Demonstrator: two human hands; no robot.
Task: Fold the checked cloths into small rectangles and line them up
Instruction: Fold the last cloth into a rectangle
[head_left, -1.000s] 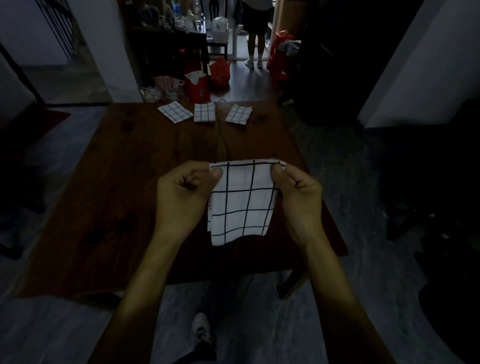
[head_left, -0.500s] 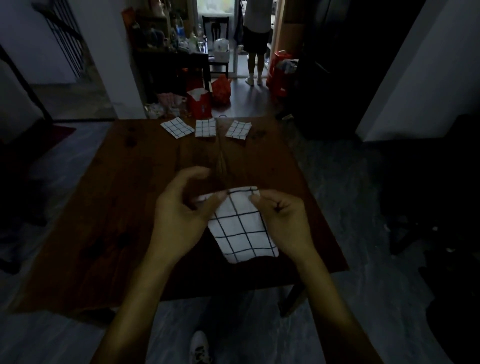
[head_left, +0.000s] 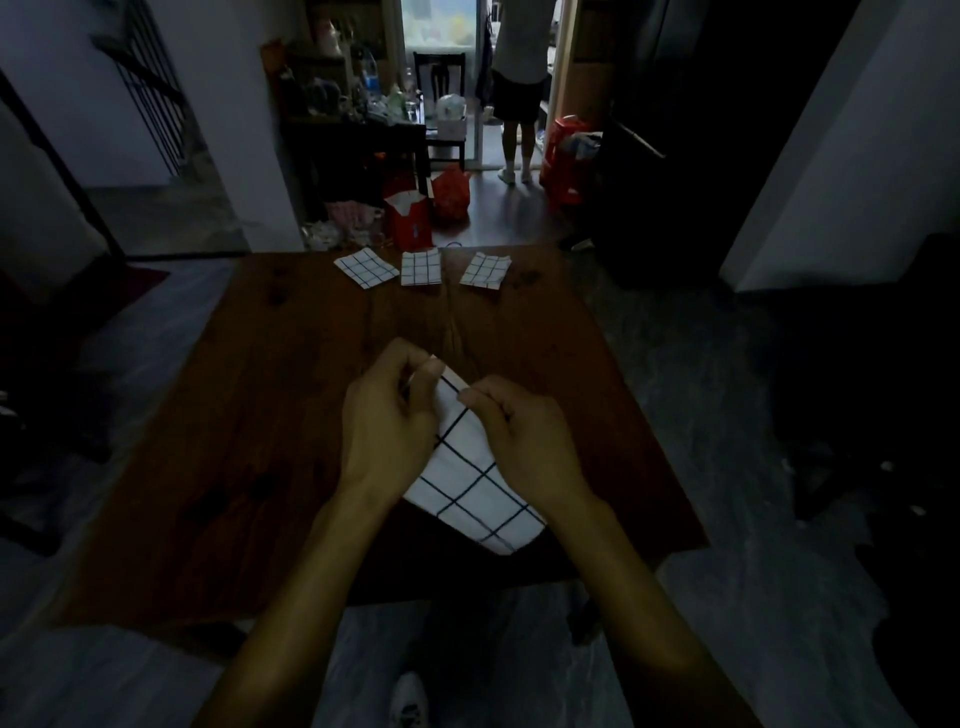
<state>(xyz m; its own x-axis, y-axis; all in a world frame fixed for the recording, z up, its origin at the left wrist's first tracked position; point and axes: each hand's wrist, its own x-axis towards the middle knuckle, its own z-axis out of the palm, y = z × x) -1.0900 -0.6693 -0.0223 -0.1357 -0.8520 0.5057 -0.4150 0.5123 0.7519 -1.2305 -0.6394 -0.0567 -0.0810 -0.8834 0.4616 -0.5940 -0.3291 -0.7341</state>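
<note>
The left hand (head_left: 387, 423) and right hand (head_left: 524, 441) sit close together, both pinching the top edge of a checked cloth (head_left: 470, 493) — it lies near the table's (head_left: 234, 415) near edge. Three folded cloths (one (head_left: 364, 267), another (head_left: 421, 267), a third (head_left: 486, 270)) line the table's far edge.

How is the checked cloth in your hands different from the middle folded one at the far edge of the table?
The cloth in hand is held by the left hand and right hand, which pinch its top edge; the middle folded cloth lies untouched on the table. The held cloth looks larger and hangs skewed; the far one is a small, neat rectangle. Both are white with dark grid lines.
</note>
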